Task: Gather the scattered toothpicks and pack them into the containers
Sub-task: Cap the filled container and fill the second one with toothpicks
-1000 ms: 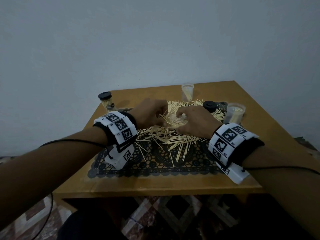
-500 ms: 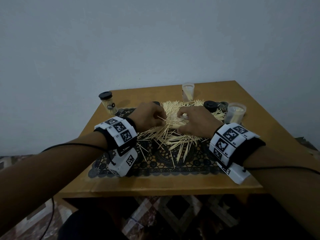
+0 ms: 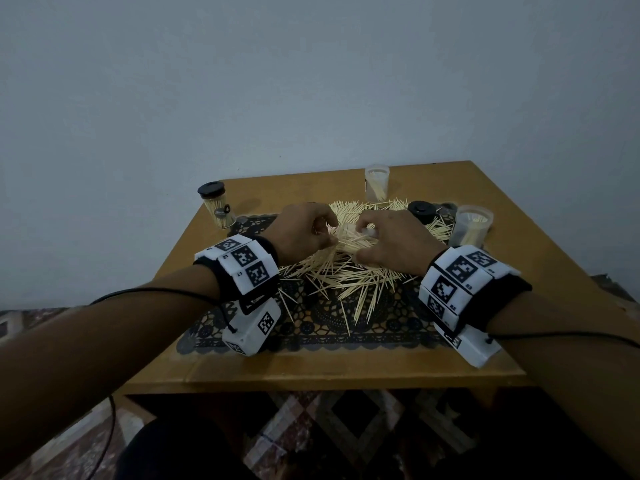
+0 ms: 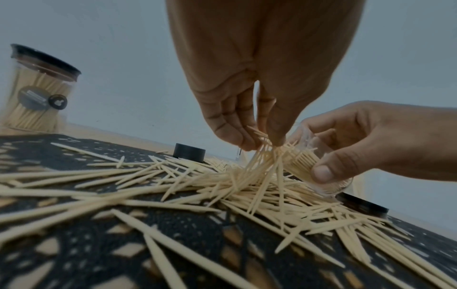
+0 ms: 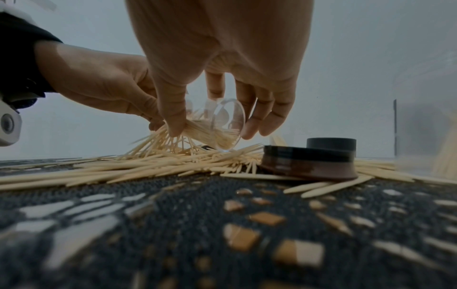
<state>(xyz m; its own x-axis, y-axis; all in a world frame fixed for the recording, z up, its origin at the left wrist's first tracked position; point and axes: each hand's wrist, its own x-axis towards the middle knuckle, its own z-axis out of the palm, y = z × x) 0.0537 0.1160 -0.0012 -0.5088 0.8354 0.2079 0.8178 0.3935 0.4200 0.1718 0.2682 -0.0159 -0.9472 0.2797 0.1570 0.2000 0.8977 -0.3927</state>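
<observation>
Out at the left of the toothpick pile (image 3: 349, 268) stands the lidded jar (image 3: 217, 209), upright on the table (image 3: 346, 368), packed full and well apart from the action. In comes the left hand (image 3: 301, 233), low over the pile's middle, its grip narrow, fingertips (image 4: 243, 140) pinching a tuft of toothpicks that fans down into the heap on the black lace mat (image 3: 311, 327). Right beside it, the right hand (image 3: 394, 247) holds a clear container (image 5: 222, 127) tipped on its side just above the pile, thumb and fingers curled round it, a bundle of toothpicks inside and its mouth facing the left hand. Behind the pile stands an open cup (image 3: 376, 181); at the pile's right edge lies a black lid (image 3: 420, 211), and just beyond that another open cup (image 3: 472, 226), both cups holding toothpicks.
</observation>
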